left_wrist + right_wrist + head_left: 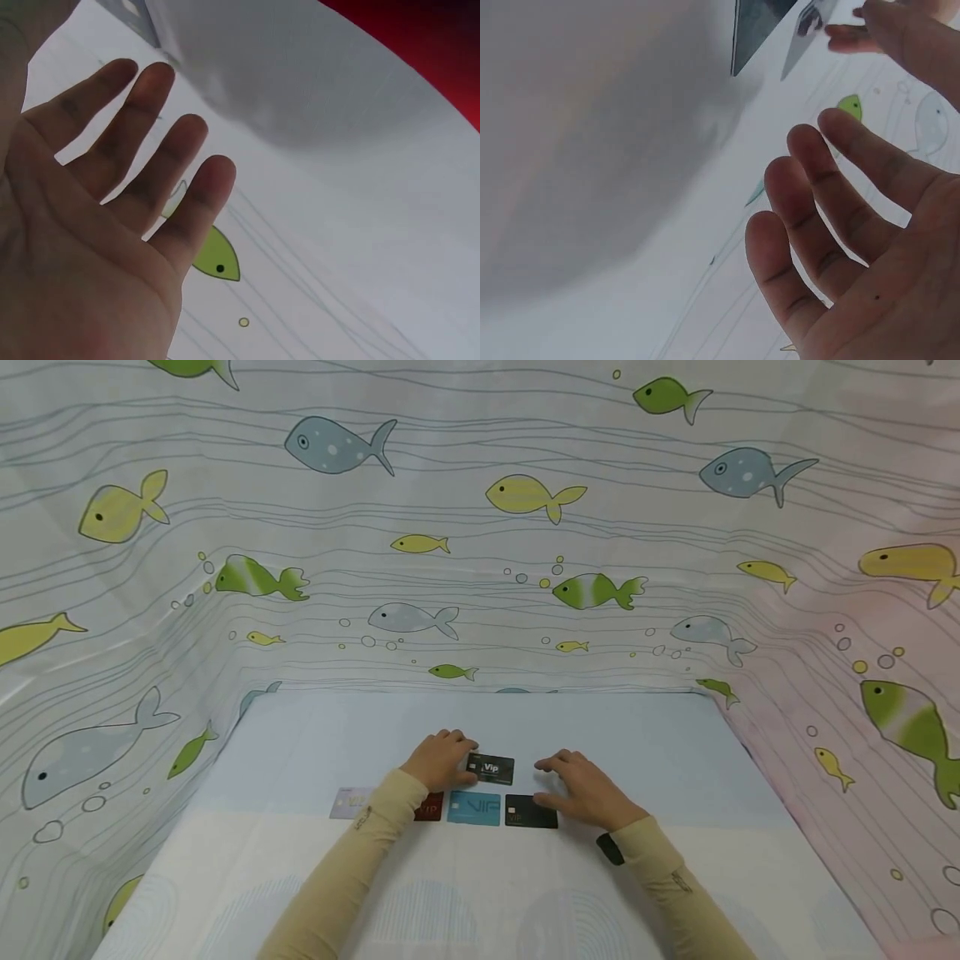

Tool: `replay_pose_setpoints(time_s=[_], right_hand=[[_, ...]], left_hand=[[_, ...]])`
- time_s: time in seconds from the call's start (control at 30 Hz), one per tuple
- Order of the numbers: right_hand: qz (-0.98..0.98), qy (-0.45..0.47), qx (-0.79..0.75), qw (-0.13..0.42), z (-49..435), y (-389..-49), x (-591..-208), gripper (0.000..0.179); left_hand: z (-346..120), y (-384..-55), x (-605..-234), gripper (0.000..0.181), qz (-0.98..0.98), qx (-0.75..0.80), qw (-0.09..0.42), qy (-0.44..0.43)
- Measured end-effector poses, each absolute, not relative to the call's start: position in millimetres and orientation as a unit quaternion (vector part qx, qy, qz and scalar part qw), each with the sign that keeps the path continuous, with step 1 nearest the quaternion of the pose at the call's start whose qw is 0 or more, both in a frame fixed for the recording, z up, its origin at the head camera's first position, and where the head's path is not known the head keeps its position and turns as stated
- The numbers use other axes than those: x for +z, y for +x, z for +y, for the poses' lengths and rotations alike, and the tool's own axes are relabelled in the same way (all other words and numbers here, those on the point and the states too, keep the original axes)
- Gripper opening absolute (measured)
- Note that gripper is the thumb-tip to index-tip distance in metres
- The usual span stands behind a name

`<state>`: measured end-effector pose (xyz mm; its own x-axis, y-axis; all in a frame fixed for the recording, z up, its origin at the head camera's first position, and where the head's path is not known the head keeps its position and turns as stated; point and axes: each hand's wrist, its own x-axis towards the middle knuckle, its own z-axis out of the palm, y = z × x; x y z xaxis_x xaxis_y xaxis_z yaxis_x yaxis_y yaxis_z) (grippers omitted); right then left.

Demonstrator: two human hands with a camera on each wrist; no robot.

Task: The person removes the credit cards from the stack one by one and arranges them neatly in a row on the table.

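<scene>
My left hand (442, 760) is beside a black card (492, 770) marked "Vip", its fingers and thumb at the card's left edge. The left wrist view shows that hand (120, 202) with four fingers extended; the thumb is out of sight. My right hand (588, 789) hovers to the right of this card, fingers loosely bent with nothing held. Its thumb tip is over the right end of another black card (529, 814). Left of that lie a blue card (474, 808), a red card (432, 807) partly behind the left wrist, and a pale lilac card (351, 802).
The cards lie on a white and pale blue table surface (420, 868). Fish-print fabric (465, 577) rises at the back and both sides. A dark object (611, 849) sits against the right wrist.
</scene>
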<state>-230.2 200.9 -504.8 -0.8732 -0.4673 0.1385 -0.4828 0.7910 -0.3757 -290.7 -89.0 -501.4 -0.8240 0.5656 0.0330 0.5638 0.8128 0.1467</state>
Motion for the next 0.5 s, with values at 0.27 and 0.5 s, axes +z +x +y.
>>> replay_pose_setpoints(time_s=[0.27,0.5], right_hand=[[-0.95,0.234,0.207,0.026,186.1,-241.9,-503.2,0.051],[-0.956,0.224,0.189,0.021,169.9,-253.4,-504.7,0.051]], left_hand=[[-89.5,-293.0,-506.3,0.056,0.953,0.087,0.007,0.289],[-88.6,-292.6,-507.0,0.054,0.953,0.104,0.009,0.284]])
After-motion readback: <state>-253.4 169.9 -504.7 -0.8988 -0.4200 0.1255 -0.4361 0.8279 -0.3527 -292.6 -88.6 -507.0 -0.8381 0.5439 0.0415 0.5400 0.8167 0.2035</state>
